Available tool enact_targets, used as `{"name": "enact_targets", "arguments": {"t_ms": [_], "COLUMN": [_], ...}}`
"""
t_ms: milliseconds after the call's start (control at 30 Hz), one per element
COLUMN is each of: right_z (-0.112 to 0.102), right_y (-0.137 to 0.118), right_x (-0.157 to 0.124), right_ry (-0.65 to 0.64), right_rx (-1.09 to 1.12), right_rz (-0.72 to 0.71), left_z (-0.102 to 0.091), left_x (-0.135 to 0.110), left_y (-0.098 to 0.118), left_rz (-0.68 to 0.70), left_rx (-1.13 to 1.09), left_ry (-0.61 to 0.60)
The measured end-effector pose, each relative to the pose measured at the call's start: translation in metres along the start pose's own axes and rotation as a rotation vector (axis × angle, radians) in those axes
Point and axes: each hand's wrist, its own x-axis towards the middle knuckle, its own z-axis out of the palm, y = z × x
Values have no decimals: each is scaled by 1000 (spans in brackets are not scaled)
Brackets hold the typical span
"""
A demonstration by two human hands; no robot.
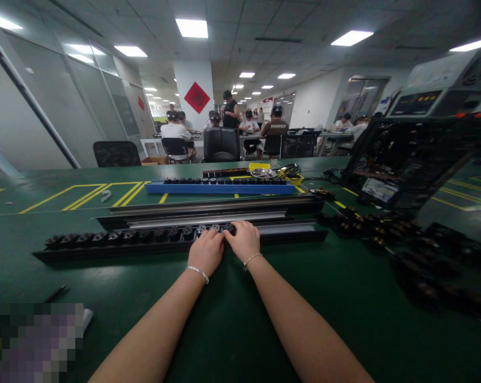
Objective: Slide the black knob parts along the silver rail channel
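Though your L hand (206, 251) curls its fingers, hold unclear, your R hand (244, 240) pinches a round black part (229, 229), prob. seating it: press evenly into the long black rail (116, 251).

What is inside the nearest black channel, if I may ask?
Dark round parts line the channel from left end to the right hand; beyond, a pale strip shows. Whatever that hand and the left hand cover is hidden.
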Motion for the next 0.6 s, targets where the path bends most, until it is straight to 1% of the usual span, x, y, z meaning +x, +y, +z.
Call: {"name": "enact_targets", "arguments": {"t_ms": [267, 600], "right_z": [3, -1], "right_y": [4, 6], "right_x": [-3, -3], "right_ry": [40, 56], "right_rx": [-28, -73], "right_rz": [-29, -2], "left_z": [-6, -6], "left_x": [4, 5], "left_y": [1, 2], "left_rz": [-29, 3], "left_rx": [-3, -36], "left_ry": [-27, -4]}}
